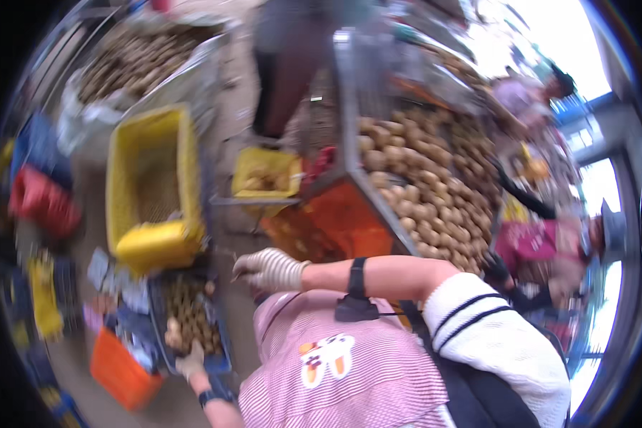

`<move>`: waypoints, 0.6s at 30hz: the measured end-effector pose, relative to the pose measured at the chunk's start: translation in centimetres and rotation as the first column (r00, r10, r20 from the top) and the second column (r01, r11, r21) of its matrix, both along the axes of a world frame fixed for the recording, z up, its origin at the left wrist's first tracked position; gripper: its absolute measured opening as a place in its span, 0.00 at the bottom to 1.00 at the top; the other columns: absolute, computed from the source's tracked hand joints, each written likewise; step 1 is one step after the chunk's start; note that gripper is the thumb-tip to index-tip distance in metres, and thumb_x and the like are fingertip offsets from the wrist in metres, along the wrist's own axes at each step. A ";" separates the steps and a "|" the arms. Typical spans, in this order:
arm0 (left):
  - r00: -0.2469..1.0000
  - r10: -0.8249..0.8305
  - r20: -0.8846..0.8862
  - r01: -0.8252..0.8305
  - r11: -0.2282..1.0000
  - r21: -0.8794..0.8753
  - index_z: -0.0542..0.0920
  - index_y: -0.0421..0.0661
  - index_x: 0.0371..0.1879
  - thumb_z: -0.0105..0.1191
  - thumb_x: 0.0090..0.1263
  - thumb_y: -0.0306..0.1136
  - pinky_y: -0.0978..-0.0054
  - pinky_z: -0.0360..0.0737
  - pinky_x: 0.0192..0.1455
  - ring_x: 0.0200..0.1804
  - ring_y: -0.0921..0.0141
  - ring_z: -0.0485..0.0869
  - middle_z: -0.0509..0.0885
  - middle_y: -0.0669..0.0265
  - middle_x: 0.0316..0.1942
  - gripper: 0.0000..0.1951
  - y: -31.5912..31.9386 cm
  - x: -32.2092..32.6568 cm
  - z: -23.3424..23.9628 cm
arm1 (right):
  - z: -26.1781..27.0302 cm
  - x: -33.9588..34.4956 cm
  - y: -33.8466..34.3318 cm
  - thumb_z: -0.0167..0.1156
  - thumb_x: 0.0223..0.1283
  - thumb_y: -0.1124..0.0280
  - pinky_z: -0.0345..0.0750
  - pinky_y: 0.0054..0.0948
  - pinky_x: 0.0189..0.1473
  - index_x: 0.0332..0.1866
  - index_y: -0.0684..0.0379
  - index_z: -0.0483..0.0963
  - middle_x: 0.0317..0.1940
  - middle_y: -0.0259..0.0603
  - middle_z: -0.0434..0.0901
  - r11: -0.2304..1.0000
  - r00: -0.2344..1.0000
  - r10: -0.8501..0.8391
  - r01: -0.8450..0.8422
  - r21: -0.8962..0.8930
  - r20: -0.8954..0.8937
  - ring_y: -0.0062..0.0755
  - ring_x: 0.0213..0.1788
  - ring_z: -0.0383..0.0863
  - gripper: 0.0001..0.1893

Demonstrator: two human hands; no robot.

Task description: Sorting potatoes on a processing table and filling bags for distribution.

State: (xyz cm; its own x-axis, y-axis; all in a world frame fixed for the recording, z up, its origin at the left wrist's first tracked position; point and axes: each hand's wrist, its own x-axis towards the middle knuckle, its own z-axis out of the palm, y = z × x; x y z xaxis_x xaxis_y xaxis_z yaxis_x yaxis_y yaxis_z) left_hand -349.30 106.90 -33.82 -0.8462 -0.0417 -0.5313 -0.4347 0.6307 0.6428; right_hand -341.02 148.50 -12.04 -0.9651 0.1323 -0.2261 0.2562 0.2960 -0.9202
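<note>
My left hand [191,362], in a pale glove, reaches into the near end of a blue crate [226,362] on the floor. Greenish-brown potatoes [191,310] lie in this crate. Beside my left fingers is a paler potato-like lump [173,333]; blur hides whether I grip it. My right hand [267,269], in a striped, light knitted glove, hangs in front of my apron with its fingers bent. Nothing shows in it, but its palm is hidden. To its right stands a metal-edged bin [372,203] heaped with light-brown potatoes [433,198].
A yellow crate [116,187] stands beyond the blue one, near an orange crate [120,369]. A small yellow basket [241,174] holds several potatoes. A large white sack [187,75] of potatoes stands farther off. Co-workers [535,243] are at the bin's far side; another person [294,64] stands ahead.
</note>
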 end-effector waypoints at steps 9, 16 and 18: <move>0.821 0.212 0.530 -0.470 0.779 0.416 0.58 0.53 0.76 0.52 0.70 0.56 0.57 0.72 0.66 0.68 0.59 0.72 0.64 0.63 0.75 0.38 28.9 -1.6 6.9 | 0.1 32.7 17.7 0.53 0.65 0.44 0.77 0.45 0.39 0.44 0.41 0.85 0.38 0.41 0.81 0.687 0.927 -0.285 0.019 0.727 0.245 0.44 0.43 0.82 0.18; 0.712 -0.698 -0.082 0.647 0.605 0.464 0.74 0.41 0.64 0.58 0.73 0.37 0.77 0.79 0.50 0.46 0.73 0.79 0.81 0.64 0.51 0.24 61.8 12.9 18.6 | -0.6 48.3 24.4 0.58 0.62 0.49 0.65 0.52 0.68 0.59 0.56 0.76 0.62 0.54 0.73 0.234 0.481 -0.868 0.614 0.754 -0.122 0.55 0.68 0.68 0.26; 0.554 -0.809 -0.196 0.789 0.434 0.436 0.75 0.39 0.63 0.59 0.72 0.37 0.75 0.79 0.53 0.49 0.73 0.79 0.81 0.65 0.52 0.23 67.6 16.7 19.7 | -2.3 51.2 27.2 0.61 0.61 0.53 0.66 0.53 0.67 0.59 0.56 0.77 0.62 0.52 0.74 0.118 0.401 -0.895 0.635 0.763 -0.195 0.54 0.68 0.68 0.24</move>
